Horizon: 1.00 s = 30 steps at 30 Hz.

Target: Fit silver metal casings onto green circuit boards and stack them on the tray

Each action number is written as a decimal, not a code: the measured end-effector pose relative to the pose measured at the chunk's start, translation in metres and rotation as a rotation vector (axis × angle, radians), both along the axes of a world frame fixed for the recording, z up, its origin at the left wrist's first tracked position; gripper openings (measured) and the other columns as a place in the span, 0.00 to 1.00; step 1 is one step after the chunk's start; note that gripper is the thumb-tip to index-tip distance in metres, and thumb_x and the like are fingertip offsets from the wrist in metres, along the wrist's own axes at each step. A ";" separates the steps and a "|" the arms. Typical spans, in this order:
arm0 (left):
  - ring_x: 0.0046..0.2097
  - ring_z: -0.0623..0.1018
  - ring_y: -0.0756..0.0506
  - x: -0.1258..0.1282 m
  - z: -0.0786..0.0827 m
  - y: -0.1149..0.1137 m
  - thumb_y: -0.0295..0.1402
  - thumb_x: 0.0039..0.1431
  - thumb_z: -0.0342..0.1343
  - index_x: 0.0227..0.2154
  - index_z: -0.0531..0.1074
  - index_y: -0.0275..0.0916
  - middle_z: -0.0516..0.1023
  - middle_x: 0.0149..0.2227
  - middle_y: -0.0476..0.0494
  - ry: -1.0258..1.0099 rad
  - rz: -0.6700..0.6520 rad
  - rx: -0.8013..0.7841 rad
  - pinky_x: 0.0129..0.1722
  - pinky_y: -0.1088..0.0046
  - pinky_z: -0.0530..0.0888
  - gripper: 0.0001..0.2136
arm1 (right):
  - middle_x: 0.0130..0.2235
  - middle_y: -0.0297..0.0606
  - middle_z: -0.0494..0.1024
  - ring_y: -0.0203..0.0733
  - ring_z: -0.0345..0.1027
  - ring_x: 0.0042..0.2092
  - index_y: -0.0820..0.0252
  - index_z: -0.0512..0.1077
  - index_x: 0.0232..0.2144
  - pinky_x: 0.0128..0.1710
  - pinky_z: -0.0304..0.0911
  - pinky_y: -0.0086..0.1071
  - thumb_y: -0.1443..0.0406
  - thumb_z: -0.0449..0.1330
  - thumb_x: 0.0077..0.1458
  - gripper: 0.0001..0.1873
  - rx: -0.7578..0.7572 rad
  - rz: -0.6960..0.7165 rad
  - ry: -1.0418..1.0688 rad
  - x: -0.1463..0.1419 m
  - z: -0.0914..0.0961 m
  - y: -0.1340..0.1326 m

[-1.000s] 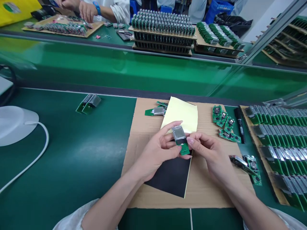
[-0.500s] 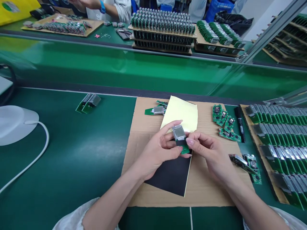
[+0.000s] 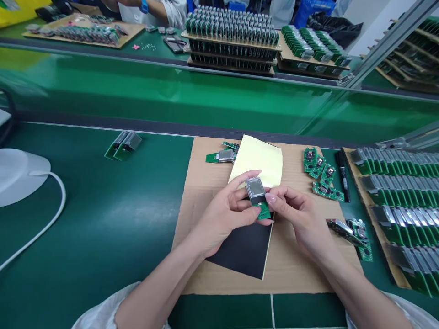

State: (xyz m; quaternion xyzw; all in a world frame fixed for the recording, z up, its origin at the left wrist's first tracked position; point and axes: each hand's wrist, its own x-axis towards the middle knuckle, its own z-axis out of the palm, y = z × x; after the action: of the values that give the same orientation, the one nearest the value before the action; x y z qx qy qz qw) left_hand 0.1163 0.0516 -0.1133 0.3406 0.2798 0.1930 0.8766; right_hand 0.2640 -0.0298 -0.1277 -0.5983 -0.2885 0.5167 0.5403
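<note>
Both my hands hold one small green circuit board with a silver screen [image 3: 256, 195] above a cardboard sheet [image 3: 298, 269]. My left hand [image 3: 224, 214] grips it from the left, thumb underneath and fingers curled round the top. My right hand [image 3: 302, 219] pinches its lower right edge with thumb and forefinger. Under my hands lies a black sheet [image 3: 243, 251] with a pale yellow backing paper [image 3: 262, 157] peeled back.
Loose boards [image 3: 322, 176] and a black pen [image 3: 343, 176] lie right of the yellow paper. Rows of finished boards [image 3: 401, 201] fill a tray at right. Two more boards [image 3: 123, 144] lie at left, beside a white lamp base [image 3: 18, 176]. Another person's arm [image 3: 154, 10] works beyond the conveyor [image 3: 171, 91].
My hands and the board have stayed almost still, with only a slight shift of the fingers. The view has drifted a little. The other person's hand has moved off the far tray.
</note>
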 end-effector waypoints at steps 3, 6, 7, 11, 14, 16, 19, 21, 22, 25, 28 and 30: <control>0.41 0.79 0.47 0.000 0.001 0.000 0.19 0.53 0.60 0.58 0.63 0.41 0.77 0.49 0.42 -0.004 0.003 -0.005 0.40 0.66 0.81 0.30 | 0.26 0.30 0.71 0.37 0.65 0.31 0.54 0.74 0.26 0.37 0.63 0.33 0.57 0.65 0.52 0.09 0.003 -0.004 0.011 0.000 -0.001 0.000; 0.40 0.79 0.48 0.001 0.002 0.000 0.20 0.54 0.60 0.58 0.63 0.41 0.78 0.48 0.42 0.005 0.008 -0.013 0.40 0.66 0.81 0.28 | 0.25 0.30 0.70 0.38 0.66 0.31 0.55 0.74 0.26 0.37 0.62 0.33 0.57 0.65 0.52 0.09 0.002 -0.013 0.009 -0.001 -0.001 0.000; 0.40 0.79 0.48 0.001 0.003 0.000 0.20 0.54 0.60 0.58 0.63 0.41 0.78 0.47 0.42 0.006 0.008 -0.015 0.40 0.66 0.81 0.28 | 0.25 0.30 0.70 0.38 0.66 0.32 0.55 0.74 0.26 0.37 0.62 0.33 0.57 0.65 0.53 0.09 0.001 -0.013 0.009 -0.001 -0.001 0.000; 0.40 0.79 0.48 0.001 0.002 0.000 0.21 0.55 0.60 0.58 0.63 0.40 0.78 0.47 0.42 0.005 0.005 -0.012 0.39 0.67 0.81 0.28 | 0.24 0.30 0.69 0.39 0.67 0.33 0.55 0.73 0.25 0.37 0.62 0.33 0.57 0.65 0.53 0.10 -0.002 -0.005 0.010 -0.001 -0.001 0.000; 0.40 0.79 0.48 0.000 0.001 0.000 0.20 0.55 0.60 0.59 0.62 0.40 0.77 0.48 0.42 -0.005 -0.001 -0.004 0.40 0.67 0.81 0.28 | 0.24 0.30 0.69 0.39 0.67 0.33 0.55 0.74 0.25 0.36 0.62 0.33 0.56 0.65 0.53 0.11 -0.006 -0.005 0.002 0.000 -0.001 0.000; 0.41 0.79 0.48 0.000 -0.001 0.000 0.19 0.54 0.60 0.59 0.61 0.40 0.77 0.49 0.42 -0.007 -0.009 0.007 0.41 0.67 0.81 0.30 | 0.25 0.31 0.70 0.39 0.67 0.33 0.55 0.74 0.25 0.36 0.61 0.34 0.56 0.65 0.53 0.10 -0.003 -0.007 0.004 0.000 -0.001 -0.001; 0.43 0.79 0.47 0.000 -0.002 0.000 0.18 0.53 0.60 0.59 0.61 0.41 0.76 0.51 0.42 -0.004 -0.028 0.018 0.42 0.68 0.81 0.31 | 0.26 0.31 0.70 0.38 0.64 0.31 0.55 0.74 0.25 0.37 0.61 0.33 0.57 0.66 0.53 0.10 0.003 -0.002 0.027 0.001 -0.001 -0.001; 0.43 0.79 0.47 0.000 -0.003 0.000 0.18 0.53 0.61 0.59 0.61 0.42 0.76 0.51 0.43 -0.007 -0.036 0.017 0.43 0.68 0.80 0.32 | 0.26 0.31 0.71 0.36 0.63 0.30 0.55 0.74 0.25 0.36 0.61 0.31 0.57 0.66 0.53 0.10 0.001 0.015 0.054 0.001 -0.001 -0.001; 0.43 0.79 0.48 0.000 -0.003 0.000 0.18 0.52 0.61 0.59 0.61 0.42 0.76 0.51 0.43 -0.009 -0.037 0.016 0.43 0.68 0.80 0.32 | 0.26 0.31 0.71 0.35 0.62 0.30 0.55 0.74 0.24 0.36 0.60 0.30 0.57 0.66 0.53 0.10 0.001 0.024 0.067 0.001 -0.001 -0.001; 0.43 0.79 0.47 0.000 -0.002 0.001 0.19 0.52 0.62 0.60 0.61 0.41 0.76 0.50 0.42 -0.005 -0.028 0.014 0.42 0.68 0.81 0.32 | 0.26 0.30 0.71 0.34 0.61 0.30 0.55 0.74 0.24 0.36 0.60 0.28 0.58 0.66 0.53 0.10 0.000 0.023 0.080 0.001 -0.001 -0.001; 0.42 0.79 0.47 0.001 -0.001 0.001 0.21 0.52 0.63 0.60 0.61 0.40 0.76 0.50 0.42 -0.008 -0.020 0.011 0.41 0.68 0.81 0.32 | 0.26 0.30 0.72 0.34 0.61 0.30 0.55 0.75 0.26 0.36 0.60 0.28 0.58 0.66 0.53 0.09 0.006 0.009 0.067 0.001 -0.002 -0.001; 0.41 0.78 0.48 0.001 -0.001 0.000 0.21 0.52 0.64 0.59 0.61 0.40 0.76 0.50 0.42 -0.013 -0.016 0.007 0.41 0.68 0.81 0.32 | 0.26 0.30 0.72 0.34 0.62 0.30 0.55 0.75 0.25 0.36 0.60 0.28 0.59 0.66 0.53 0.09 0.012 0.010 0.069 0.002 -0.002 -0.001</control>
State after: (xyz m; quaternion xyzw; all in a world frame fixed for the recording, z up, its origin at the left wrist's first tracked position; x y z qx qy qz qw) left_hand 0.1170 0.0520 -0.1141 0.3447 0.2707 0.1894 0.8786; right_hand 0.2655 -0.0311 -0.1297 -0.5754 -0.2758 0.5380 0.5509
